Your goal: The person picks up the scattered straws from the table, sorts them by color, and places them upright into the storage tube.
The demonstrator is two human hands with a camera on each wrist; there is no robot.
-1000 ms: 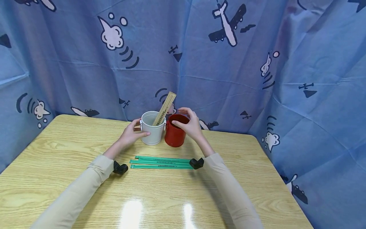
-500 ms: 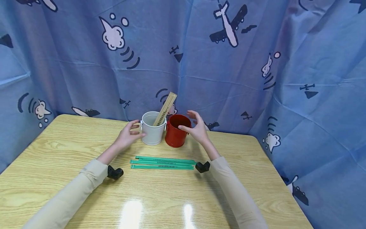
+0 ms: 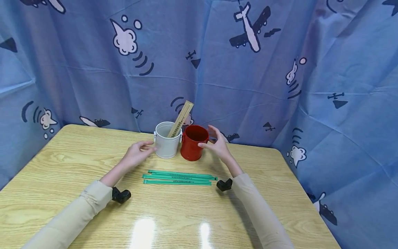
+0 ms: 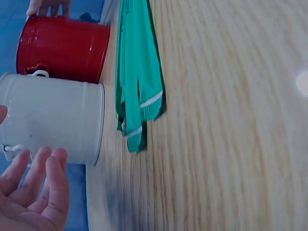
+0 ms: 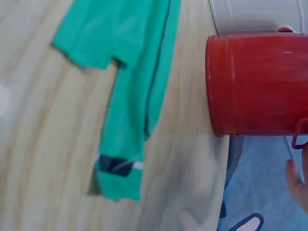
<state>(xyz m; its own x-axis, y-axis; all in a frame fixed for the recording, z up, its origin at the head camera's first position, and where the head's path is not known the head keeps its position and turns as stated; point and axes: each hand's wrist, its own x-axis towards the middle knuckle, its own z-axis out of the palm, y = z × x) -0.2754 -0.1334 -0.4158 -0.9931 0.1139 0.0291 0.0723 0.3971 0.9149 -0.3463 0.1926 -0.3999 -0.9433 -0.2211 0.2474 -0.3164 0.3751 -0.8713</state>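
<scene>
Side by side stand a white bucket (image 3: 164, 147) and a red bucket (image 3: 190, 148), both upright. A bundle of long, tan printed strips (image 3: 181, 119) leans out of the white one. At the white bucket's left side is my left hand (image 3: 138, 154), fingers loosely bent, thumb tip close to the wall; the left wrist view shows its fingers (image 4: 57, 185) by the bucket's handle, not gripping. My right hand (image 3: 219, 145) is at the red bucket's right side, thumb near the rim and fingers spread. In front lie several long green printed packets (image 3: 178, 177), flat on the table.
The wooden table (image 3: 174, 211) runs back to a blue patterned curtain (image 3: 161, 52) just behind the buckets. Black wrist devices (image 3: 121, 195) sit under both sleeves, the right one close to the green packets' ends.
My right hand has drawn back from over the red bucket's mouth to its right side. My left hand has slid slightly left and down off the white bucket. Buckets and packets stayed put.
</scene>
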